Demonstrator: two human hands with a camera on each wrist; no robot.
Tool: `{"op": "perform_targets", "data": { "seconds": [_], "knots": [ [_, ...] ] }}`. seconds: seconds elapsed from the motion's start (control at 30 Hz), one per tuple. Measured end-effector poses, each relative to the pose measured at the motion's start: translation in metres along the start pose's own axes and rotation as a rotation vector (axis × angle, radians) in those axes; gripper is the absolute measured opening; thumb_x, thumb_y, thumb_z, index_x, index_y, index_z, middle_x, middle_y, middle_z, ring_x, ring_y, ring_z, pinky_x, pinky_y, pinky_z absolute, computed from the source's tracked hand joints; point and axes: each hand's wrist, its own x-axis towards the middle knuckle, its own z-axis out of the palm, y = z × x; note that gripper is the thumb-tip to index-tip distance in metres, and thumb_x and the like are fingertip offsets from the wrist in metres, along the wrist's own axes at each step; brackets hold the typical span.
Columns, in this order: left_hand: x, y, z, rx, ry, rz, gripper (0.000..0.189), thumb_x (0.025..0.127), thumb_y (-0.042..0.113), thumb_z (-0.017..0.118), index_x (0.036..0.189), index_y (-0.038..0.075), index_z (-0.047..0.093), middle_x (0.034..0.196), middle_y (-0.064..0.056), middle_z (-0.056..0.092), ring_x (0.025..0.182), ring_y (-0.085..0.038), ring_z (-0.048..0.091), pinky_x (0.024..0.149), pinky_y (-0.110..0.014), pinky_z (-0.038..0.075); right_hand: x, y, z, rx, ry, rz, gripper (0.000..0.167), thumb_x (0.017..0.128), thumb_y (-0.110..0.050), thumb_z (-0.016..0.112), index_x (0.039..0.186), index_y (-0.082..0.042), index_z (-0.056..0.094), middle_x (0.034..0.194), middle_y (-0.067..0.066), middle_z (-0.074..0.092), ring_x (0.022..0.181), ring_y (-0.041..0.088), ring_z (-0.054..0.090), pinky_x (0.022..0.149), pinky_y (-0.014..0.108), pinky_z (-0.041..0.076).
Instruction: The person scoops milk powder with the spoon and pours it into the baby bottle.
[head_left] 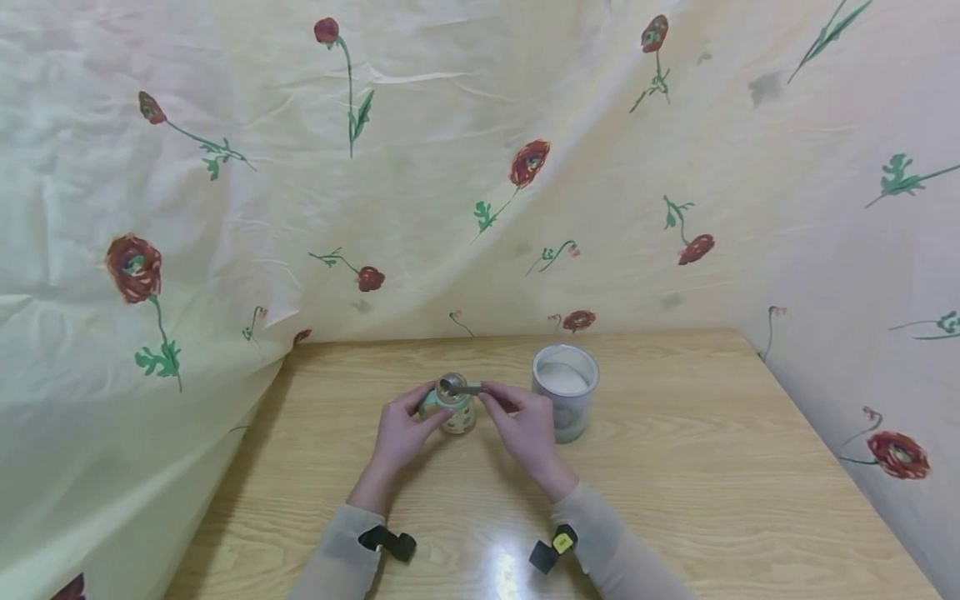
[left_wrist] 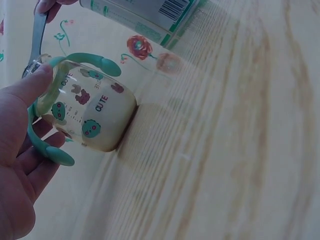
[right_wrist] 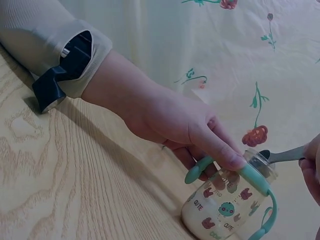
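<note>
A clear baby bottle (head_left: 459, 421) with mint-green handles, printed with small animals and "CUTE", stands on the table with pale contents in its lower part. My left hand (head_left: 401, 433) holds it near the neck, the thumb (left_wrist: 37, 82) over the green collar. With thumb and fingers my right hand (head_left: 528, 421) pinches the handle of a grey spoon (right_wrist: 289, 155). The spoon's bowl lies at the bottle's open mouth, overlapping the rim in the head view. In the left wrist view only the right fingertips show.
Just right of my right hand stands an open tin (head_left: 572, 423) with white powder inside; its side bears a barcode (left_wrist: 174, 7). The wooden table (head_left: 697, 467) ends at a flower-print cloth (head_left: 435, 192) hanging behind and at both sides.
</note>
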Motion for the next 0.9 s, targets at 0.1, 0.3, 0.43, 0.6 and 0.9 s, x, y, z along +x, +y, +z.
{"op": "perform_targets", "data": {
  "seconds": [0.1, 0.3, 0.43, 0.6, 0.9],
  "knots": [
    [-0.001, 0.001, 0.001, -0.001, 0.001, 0.001, 0.058, 0.090, 0.031, 0.089, 0.142, 0.015, 0.070, 0.140, -0.004, 0.070, 0.131, -0.029, 0.065, 0.114, -0.055, 0.050, -0.001, 0.000, -0.001, 0.003, 0.010, 0.010, 0.018, 0.091, 0.001, 0.084, 0.108, -0.002, 0.082, 0.102, 0.008, 0.082, 0.077, 0.018, 0.077, 0.070, 0.022, 0.064],
    [-0.001, 0.001, 0.002, -0.004, -0.004, 0.006, 0.058, 0.091, 0.031, 0.088, 0.142, 0.014, 0.070, 0.140, -0.005, 0.070, 0.131, -0.029, 0.065, 0.114, -0.057, 0.049, -0.001, -0.002, -0.002, -0.004, 0.078, -0.047, 0.014, 0.091, 0.004, 0.082, 0.105, -0.001, 0.082, 0.097, 0.009, 0.082, 0.073, 0.020, 0.077, 0.069, 0.019, 0.062],
    [-0.001, 0.003, 0.002, 0.009, -0.004, 0.000, 0.059, 0.091, 0.032, 0.088, 0.143, 0.013, 0.069, 0.141, -0.006, 0.070, 0.131, -0.030, 0.065, 0.114, -0.056, 0.049, -0.001, -0.004, -0.003, 0.014, 0.134, -0.080, 0.016, 0.090, 0.007, 0.081, 0.104, -0.001, 0.083, 0.096, 0.010, 0.082, 0.072, 0.023, 0.077, 0.070, 0.015, 0.061],
    [0.000, 0.004, 0.001, 0.027, -0.005, 0.000, 0.060, 0.092, 0.029, 0.088, 0.144, 0.010, 0.067, 0.143, -0.008, 0.068, 0.133, -0.032, 0.064, 0.115, -0.054, 0.049, 0.004, -0.016, -0.007, 0.020, 0.188, -0.098, 0.018, 0.086, 0.013, 0.082, 0.101, 0.002, 0.082, 0.095, 0.014, 0.081, 0.069, 0.027, 0.076, 0.070, 0.012, 0.059],
    [-0.001, 0.008, 0.001, 0.070, 0.003, 0.008, 0.066, 0.093, 0.030, 0.087, 0.149, 0.006, 0.062, 0.150, -0.012, 0.061, 0.141, -0.038, 0.056, 0.119, -0.056, 0.043, 0.017, -0.061, -0.024, 0.135, 0.259, -0.059, 0.015, 0.084, 0.021, 0.077, 0.097, 0.013, 0.077, 0.092, 0.024, 0.078, 0.073, 0.011, 0.071, 0.069, 0.012, 0.057]
  ]
}}
